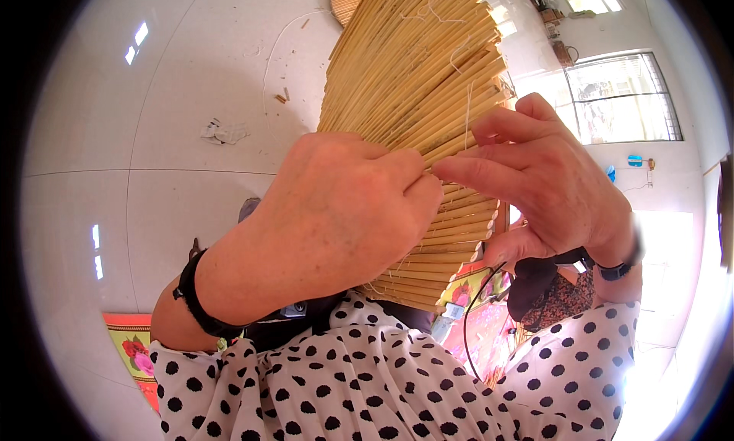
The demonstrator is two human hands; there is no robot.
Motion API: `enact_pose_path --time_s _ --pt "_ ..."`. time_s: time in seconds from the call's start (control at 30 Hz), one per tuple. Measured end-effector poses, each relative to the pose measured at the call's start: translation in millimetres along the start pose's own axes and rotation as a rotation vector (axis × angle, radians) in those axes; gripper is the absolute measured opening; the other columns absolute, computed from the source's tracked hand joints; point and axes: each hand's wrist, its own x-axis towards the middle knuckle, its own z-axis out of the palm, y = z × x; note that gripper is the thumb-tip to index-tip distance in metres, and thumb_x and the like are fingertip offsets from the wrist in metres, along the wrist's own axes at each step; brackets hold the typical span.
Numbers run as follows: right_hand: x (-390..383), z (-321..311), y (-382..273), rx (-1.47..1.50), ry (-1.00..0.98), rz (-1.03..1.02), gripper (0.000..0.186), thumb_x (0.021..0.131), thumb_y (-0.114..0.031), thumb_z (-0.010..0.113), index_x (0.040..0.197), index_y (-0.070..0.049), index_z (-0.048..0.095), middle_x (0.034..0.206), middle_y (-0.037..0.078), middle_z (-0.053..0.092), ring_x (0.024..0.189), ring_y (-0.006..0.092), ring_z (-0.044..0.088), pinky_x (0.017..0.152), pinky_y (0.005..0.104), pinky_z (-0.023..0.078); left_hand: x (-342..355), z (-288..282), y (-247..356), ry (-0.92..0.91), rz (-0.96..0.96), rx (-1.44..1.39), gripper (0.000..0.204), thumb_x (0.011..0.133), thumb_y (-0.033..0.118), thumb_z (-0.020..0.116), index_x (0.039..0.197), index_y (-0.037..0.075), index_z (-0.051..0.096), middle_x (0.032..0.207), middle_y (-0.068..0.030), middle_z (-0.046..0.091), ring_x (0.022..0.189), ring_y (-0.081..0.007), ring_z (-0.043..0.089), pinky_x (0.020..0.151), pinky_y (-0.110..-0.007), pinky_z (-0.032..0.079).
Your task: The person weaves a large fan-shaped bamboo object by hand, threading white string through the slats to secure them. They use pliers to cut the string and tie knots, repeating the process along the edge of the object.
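A mat of thin straw-coloured stalks [413, 81], laid side by side and tied with white thread, fans out upright in front of me. My left hand [359, 200] is closed in a pinch over the middle of it; what its fingertips grip is hidden. Close by, my right hand [547, 173] lies over the mat's right edge, index finger stretched toward the left fingertips. Its thumb is spread apart, near the cut stalk ends. A white thread [469, 116] runs down the stalks to the right hand's fingers. More loose thread curls across the mat's upper part.
Pale floor tiles [199, 127] extend left, with a crumpled white scrap [224, 131] and small brown bits [281, 98]. Another woven straw piece [350, 1] lies beyond the mat. A floral cloth [131, 349] shows at lower left. A dark cable [470, 338] hangs below my right hand.
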Motion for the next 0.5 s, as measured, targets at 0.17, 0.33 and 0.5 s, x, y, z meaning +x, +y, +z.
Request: enact_pose_path --time_s 0.17,0.33,0.5 --pt "-0.3 0.7 -0.8 -0.003 0.006 0.002 0.087 0.083 -0.080 0.048 0.118 -0.003 0.068 0.078 0.004 0.064 0.087 0.0264 0.054 0.074 0.0374 0.033 0.0 -0.5 0.7 0.003 0.005 -0.011 0.018 0.069 0.009 0.071 0.087 0.006 0.069 0.071 -0.0006 0.053 0.055 -0.0185 0.054 0.049 -0.032 0.043" --pt "-0.7 0.7 -0.7 -0.004 0.011 0.000 0.087 0.082 -0.080 0.048 0.118 -0.003 0.068 0.078 0.004 0.064 0.088 0.0262 0.054 0.074 0.0373 0.033 0.1 -0.5 1.3 -0.011 0.001 -0.013 0.019 0.069 0.009 0.070 0.087 0.006 0.069 0.071 -0.0006 0.053 0.055 -0.0184 0.054 0.049 -0.032 0.043" --pt "-0.9 0.7 -0.6 -0.006 0.011 -0.001 0.087 0.083 -0.080 0.047 0.118 -0.003 0.068 0.078 0.004 0.064 0.087 0.0260 0.053 0.074 0.0373 0.033 -0.2 -0.1 0.8 -0.009 -0.001 -0.002 0.019 0.069 0.010 0.070 0.087 0.006 0.069 0.071 -0.0006 0.053 0.055 -0.0182 0.054 0.049 -0.032 0.043"
